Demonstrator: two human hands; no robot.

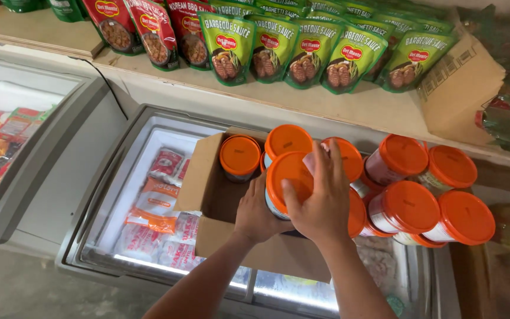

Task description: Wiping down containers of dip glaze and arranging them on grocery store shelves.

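An open cardboard box [205,189] rests on the glass lid of a chest freezer [131,159]. Inside it stand orange-lidded tubs, one at the back left [239,156] and another beside it [288,139]. Both my hands grip one more orange-lidded tub [284,177] over the box. My left hand [257,214] cups its lower side. My right hand [323,198] wraps over its right side and lid. Several more orange-lidded tubs [405,207] lie stacked on the freezer lid to the right of the box.
A shelf [349,106] behind the freezer carries rows of green sauce pouches [278,44] and red pouches [149,29]. A folded cardboard piece [458,88] leans at the right. Frozen packs [154,207] show under the glass. A second freezer [7,130] stands at the left.
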